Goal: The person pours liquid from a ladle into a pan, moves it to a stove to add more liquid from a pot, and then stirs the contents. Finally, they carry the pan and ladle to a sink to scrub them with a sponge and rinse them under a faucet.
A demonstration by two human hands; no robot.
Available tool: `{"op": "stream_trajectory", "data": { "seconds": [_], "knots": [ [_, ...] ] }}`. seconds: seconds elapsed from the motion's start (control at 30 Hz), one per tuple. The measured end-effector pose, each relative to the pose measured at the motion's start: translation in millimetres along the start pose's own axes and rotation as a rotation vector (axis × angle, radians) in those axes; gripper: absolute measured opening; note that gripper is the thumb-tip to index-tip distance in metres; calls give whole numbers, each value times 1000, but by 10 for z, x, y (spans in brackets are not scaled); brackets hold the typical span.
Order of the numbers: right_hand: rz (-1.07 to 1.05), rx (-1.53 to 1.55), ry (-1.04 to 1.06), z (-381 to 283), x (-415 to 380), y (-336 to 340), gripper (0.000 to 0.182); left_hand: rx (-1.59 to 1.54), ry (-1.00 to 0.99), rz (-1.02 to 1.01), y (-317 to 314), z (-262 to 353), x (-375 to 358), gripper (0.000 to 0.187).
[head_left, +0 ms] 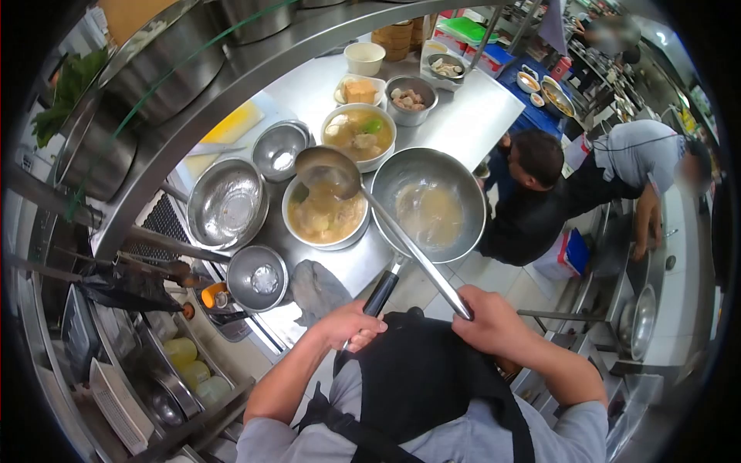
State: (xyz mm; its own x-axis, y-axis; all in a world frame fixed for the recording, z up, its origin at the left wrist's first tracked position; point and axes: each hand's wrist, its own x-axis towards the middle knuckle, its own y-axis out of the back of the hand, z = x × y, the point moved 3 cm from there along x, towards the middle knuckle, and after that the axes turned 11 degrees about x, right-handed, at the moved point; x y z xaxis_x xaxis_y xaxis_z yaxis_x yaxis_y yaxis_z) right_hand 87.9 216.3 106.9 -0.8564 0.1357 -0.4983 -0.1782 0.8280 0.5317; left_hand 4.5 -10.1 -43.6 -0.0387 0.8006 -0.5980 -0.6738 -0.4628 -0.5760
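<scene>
My left hand (pixel 351 326) is closed round the black handle of a wok (pixel 471 220), with its pan beside the counter's edge. Cloudy broth lies in the bottom of the pan. In my right hand (pixel 494 320) is the end of a long metal ladle (pixel 409 243). The ladle's bowl is tipped over a white bowl of soup (pixel 328 238) and hides part of it. Just behind stands a second white bowl of soup (pixel 363 150), with a green piece and pale chunks in it.
Metal bowls (pixel 228 202) and a grey cloth (pixel 318 292) lie at the left. Toward the back are a pot of meat pieces (pixel 411 100) and a dish of orange blocks (pixel 359 91). A shelf (pixel 162 139) arches overhead. Two people (pixel 532 185) are at the right.
</scene>
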Motion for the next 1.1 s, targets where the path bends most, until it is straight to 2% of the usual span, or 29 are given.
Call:
{"op": "stream_trajectory", "data": {
  "seconds": [0.03, 0.1, 0.23, 0.43, 0.53, 0.7, 0.8, 1.1],
  "knots": [
    [18, 7, 0, 75, 20, -32, 16, 17, 3, -7, 0, 17, -10, 21],
    [125, -118, 158, 210, 41, -111, 24, -6, 47, 9, 6, 34, -55, 23],
    [217, -166, 134, 379, -25, -216, 26, -21, 113, -6, 5, 107, -163, 25],
    [314, 53, 41, 717, -355, -218, 28, -7, 134, -31, 23, 116, -267, 26],
    [402, 338, -70, 822, -618, -118, 28, 33, 169, -11, 13, 53, -230, 25],
    [536, 357, -125, 1111, -931, 12, 26, 58, 183, 86, -121, -23, -79, 24],
    [566, 346, -174, 1377, -1031, 27, 23, 70, 177, 72, -174, -56, 16, 26],
    [533, 156, -150, 1755, -1164, 91, 18, 122, 145, 122, -322, -112, 205, 27]
  ]
}}
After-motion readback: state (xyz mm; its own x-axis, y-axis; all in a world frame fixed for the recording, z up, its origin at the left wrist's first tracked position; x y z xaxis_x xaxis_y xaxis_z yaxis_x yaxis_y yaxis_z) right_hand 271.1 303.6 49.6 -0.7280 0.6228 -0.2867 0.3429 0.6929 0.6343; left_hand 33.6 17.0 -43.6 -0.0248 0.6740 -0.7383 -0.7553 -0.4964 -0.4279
